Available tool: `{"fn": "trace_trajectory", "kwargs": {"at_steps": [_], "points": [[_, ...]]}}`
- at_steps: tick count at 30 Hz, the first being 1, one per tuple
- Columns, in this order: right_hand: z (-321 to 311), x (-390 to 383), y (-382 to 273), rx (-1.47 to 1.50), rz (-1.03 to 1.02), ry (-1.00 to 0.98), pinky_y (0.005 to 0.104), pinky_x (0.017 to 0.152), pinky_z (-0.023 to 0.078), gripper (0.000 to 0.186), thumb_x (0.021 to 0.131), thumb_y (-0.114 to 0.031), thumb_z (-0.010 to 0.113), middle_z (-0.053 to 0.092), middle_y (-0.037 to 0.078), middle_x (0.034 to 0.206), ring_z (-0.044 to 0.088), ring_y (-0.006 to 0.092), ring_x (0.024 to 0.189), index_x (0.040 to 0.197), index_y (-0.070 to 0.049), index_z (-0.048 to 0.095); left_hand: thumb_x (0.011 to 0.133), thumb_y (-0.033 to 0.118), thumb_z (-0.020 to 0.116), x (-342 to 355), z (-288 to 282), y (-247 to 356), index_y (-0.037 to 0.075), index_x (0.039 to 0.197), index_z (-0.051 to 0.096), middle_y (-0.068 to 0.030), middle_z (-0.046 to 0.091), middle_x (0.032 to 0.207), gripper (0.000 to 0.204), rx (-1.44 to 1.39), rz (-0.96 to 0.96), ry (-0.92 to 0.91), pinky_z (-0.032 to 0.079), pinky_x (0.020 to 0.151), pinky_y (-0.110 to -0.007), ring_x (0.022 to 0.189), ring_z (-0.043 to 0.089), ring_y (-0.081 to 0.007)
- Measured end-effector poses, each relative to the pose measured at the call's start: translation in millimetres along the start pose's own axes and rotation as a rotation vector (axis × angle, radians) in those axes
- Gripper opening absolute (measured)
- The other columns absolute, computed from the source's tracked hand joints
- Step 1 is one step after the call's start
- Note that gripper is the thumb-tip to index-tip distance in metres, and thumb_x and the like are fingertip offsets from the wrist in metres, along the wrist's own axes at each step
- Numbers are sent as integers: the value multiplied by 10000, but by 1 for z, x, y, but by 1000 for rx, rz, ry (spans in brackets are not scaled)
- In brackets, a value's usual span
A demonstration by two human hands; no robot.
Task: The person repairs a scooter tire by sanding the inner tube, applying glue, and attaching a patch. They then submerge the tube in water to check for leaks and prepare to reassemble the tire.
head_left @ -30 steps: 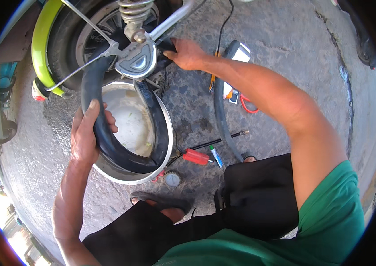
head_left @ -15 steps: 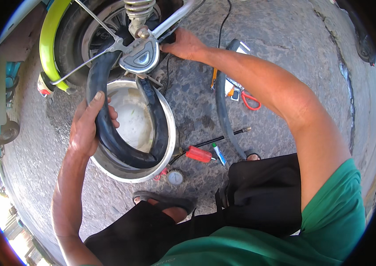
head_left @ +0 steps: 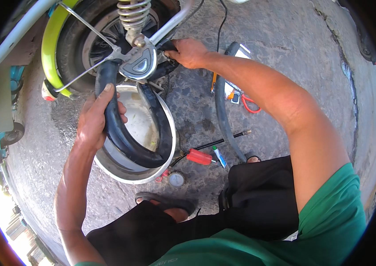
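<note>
A black inner tube [head_left: 130,150] hangs in a loop through the wheel's bracket, its lower bend inside a round metal basin [head_left: 123,178]. My left hand [head_left: 95,116] is wrapped round the tube's left side, thumb on top. My right hand [head_left: 191,53] is closed on a black stretch of the tube just right of the metal bracket [head_left: 138,65]; its fingertips are partly hidden. Behind the bracket stands the wheel's tyre [head_left: 70,53], under a lime-green fender [head_left: 51,55]. The bracket hides part of the tube.
Right of the basin lie a long grey rubber strip [head_left: 221,106], red-handled scissors [head_left: 251,104], a red-handled tool [head_left: 199,156], a small glue tube [head_left: 219,157] and a black rod [head_left: 216,142]. A round gauge [head_left: 176,178] lies by the basin's front edge. A coil spring [head_left: 133,15] rises above the bracket.
My right hand has drawn a stretch of the inner tube into sight right of the bracket. My left hand and its part of the tube have shifted slightly right.
</note>
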State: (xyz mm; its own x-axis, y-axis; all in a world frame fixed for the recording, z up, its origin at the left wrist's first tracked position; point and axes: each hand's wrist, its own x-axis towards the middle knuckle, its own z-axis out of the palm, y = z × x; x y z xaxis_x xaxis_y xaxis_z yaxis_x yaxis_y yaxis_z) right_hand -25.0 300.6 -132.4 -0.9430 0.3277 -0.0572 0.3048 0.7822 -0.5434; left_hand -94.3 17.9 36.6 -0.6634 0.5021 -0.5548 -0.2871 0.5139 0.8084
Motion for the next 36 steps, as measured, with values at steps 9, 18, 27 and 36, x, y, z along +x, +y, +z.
{"fn": "trace_trajectory", "kwargs": {"at_steps": [9,18,27,36], "points": [[-9,4,2,136,39,38,465,909,523,552,878,-484,684,713,247,1104,670,425,1052,1204,-39,679,971,468,669,-4,-22,7,2,1159,580,-84,652,841,510,188,67,29,541,620,-265,692,650,-147],[-16,6,0,165,-10,90,437,957,513,608,824,-438,726,711,233,1157,667,400,1095,1221,18,660,981,451,653,-9,-40,11,-11,1208,605,-105,681,988,517,365,155,48,542,770,-268,859,664,-139],[-6,-30,28,158,44,36,440,881,549,409,831,-337,718,743,158,1071,704,346,1017,1119,-46,710,940,291,685,-38,-48,14,-6,1320,606,-153,705,1143,489,723,495,320,509,935,-340,1027,672,-207],[13,-103,17,-50,-179,-518,467,771,544,157,820,-236,711,744,120,895,711,340,899,885,-95,724,898,57,690,-100,2,17,14,1059,697,-94,693,922,167,757,751,-24,531,753,-314,830,670,-187]]}}
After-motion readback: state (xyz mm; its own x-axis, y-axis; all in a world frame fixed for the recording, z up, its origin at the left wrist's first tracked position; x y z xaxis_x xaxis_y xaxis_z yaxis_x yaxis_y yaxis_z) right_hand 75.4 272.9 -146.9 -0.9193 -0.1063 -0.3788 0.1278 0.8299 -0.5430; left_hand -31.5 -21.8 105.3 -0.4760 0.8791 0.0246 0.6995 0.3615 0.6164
